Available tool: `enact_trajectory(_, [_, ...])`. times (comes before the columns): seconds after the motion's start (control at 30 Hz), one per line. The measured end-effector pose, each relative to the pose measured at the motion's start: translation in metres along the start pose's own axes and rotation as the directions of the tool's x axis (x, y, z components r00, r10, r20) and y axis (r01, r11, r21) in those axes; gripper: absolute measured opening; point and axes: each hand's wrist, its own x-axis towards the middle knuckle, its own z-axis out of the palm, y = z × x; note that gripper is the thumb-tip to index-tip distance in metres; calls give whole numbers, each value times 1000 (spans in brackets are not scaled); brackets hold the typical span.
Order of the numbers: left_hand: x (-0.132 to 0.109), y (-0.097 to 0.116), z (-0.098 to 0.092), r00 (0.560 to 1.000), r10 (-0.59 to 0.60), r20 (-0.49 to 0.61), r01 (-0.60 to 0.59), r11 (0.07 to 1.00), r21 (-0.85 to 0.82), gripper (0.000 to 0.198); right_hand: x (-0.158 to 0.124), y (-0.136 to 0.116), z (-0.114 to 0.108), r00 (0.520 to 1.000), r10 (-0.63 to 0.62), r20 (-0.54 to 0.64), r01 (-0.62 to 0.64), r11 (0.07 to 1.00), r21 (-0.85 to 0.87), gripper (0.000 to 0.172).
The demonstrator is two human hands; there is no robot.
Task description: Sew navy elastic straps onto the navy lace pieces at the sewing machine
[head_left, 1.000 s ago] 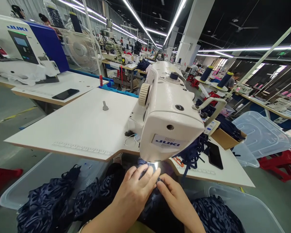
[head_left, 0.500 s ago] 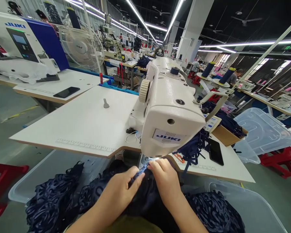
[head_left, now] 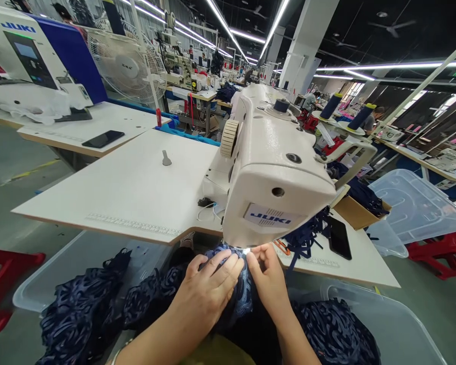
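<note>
A JUKI sewing machine (head_left: pixel 277 177) stands before me, a bright light under its head. Below it lies a piece of blue lacy fabric (head_left: pixel 245 289), bunched and hanging toward my lap. My left hand (head_left: pixel 213 284) lies over the fabric, its fingers stretched forward and the thumb apart. At the fabric's right side, my right hand (head_left: pixel 268 276) has thumb and forefinger pinched close to the lit sewing spot, the other fingers curled. The machine head and my fingers hide the needle and the fabric's far edge.
A white worktable (head_left: pixel 148 187) carries a small grey metal piece (head_left: pixel 166 158). On the right are dark blue straps (head_left: pixel 306 233), orange-handled snips (head_left: pixel 281 247) and a black phone (head_left: pixel 339 238). Plastic bins hold navy bundles (head_left: pixel 85 304) at left and more strips (head_left: pixel 336 327) at right.
Both hands held the fabric stretched between pinched fingers before. Now the fabric is under the machine head, my left hand has flattened over it, and a light shines there. The view shifted slightly.
</note>
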Motion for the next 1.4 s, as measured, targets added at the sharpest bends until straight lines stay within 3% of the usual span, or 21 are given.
enact_trajectory(0.37, [10,11,5,994,-30,-104,47,985,164,27,11,-1,9,999,25,-32,-29,990,-141,9])
enact_trajectory(0.73, [14,13,3,996,-9,-91,25,985,173,27,10,3,7,999,44,24,-40,992,-123,10])
enact_trajectory(0.87, [16,13,-1,997,1,-76,14,979,202,28,11,10,-9,994,-12,113,28,990,-142,16])
enact_trajectory(1.0, [16,8,-5,997,67,-30,-59,973,225,29,11,25,-40,976,-53,211,90,981,-170,17])
enact_trajectory(1.2, [16,3,-6,993,118,-18,-111,968,225,30,3,41,-86,974,106,200,-55,967,-247,20])
enact_trajectory(1.3, [16,6,-8,992,123,11,-122,970,208,48,-3,41,-96,942,233,243,-183,960,-210,29])
enact_trajectory(1.4, [17,12,-9,992,126,-3,-122,969,213,68,-7,42,-95,892,323,318,-327,944,-42,36])
